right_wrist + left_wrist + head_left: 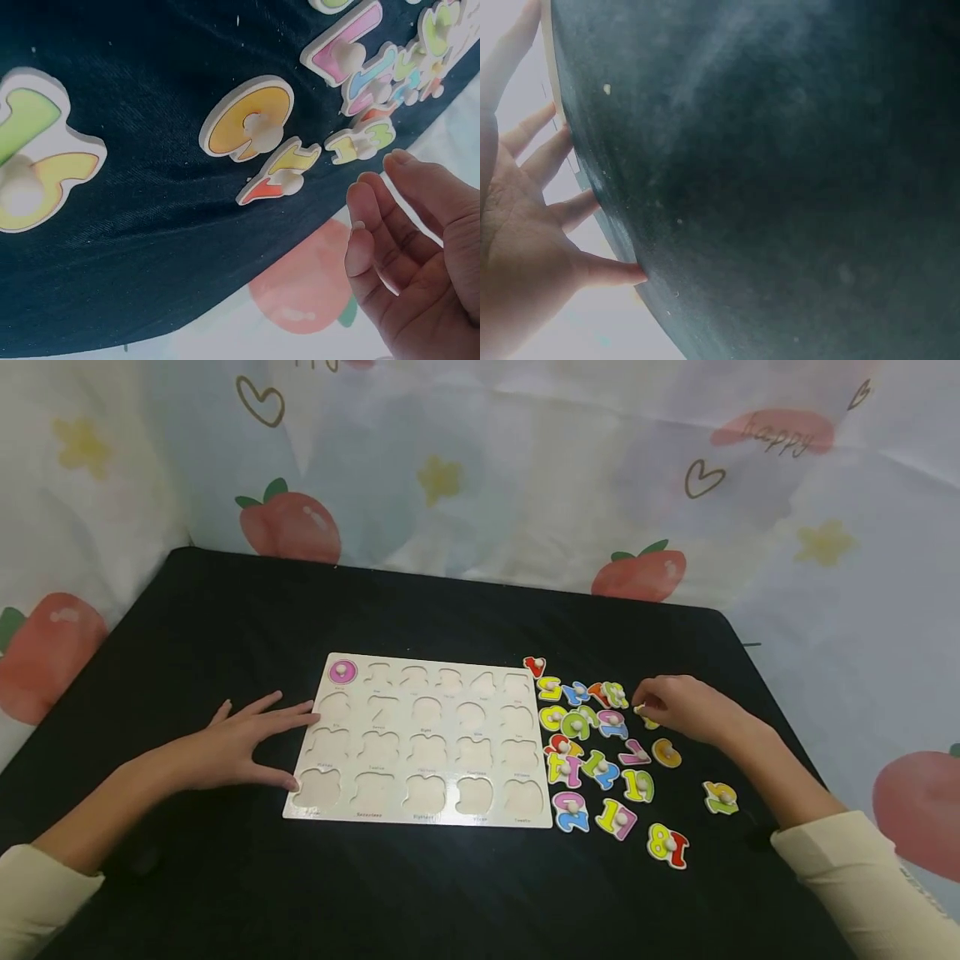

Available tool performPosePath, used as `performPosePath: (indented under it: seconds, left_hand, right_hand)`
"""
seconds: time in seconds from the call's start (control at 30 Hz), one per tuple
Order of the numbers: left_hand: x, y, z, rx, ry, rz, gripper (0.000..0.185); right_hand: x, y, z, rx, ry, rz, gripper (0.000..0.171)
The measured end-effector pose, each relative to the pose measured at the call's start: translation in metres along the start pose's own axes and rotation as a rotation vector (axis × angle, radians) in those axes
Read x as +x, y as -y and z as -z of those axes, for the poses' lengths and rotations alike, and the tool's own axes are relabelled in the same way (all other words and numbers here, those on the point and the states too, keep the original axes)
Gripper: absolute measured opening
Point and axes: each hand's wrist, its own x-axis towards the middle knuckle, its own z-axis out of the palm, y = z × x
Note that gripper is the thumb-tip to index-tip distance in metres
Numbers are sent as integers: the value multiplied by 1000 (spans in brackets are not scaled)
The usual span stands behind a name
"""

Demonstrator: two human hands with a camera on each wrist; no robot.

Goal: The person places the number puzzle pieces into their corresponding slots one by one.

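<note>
A pale wooden number puzzle board (390,735) lies on the black tabletop, with rows of shaped recesses and a round pink zero piece (342,672) in its top left one. My left hand (232,745) has its fingers spread along the board's left edge, thumb at the lower corner. To the right of the board, my right hand (693,710) hovers over a yellow and red number piece (282,172), fingers loosely bent. In the right wrist view nothing shows between thumb and fingertips. A yellow-orange knobbed number piece (250,118) lies beside that one.
Several knobbed number pieces lie scattered right of the board, some overlapping, such as a red four (535,667). Nearer the front are an eighteen piece (667,846) and a green and yellow piece (721,797). A fruit-printed cloth (510,485) hangs behind the table.
</note>
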Motion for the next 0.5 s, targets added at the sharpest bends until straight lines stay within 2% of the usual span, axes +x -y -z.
performPosePath:
  seconds: [0.5]
  left_hand:
    - [1,1,0,-9,-2,-17,94]
  right_hand:
    - [-15,11,2,31,8,-23,15]
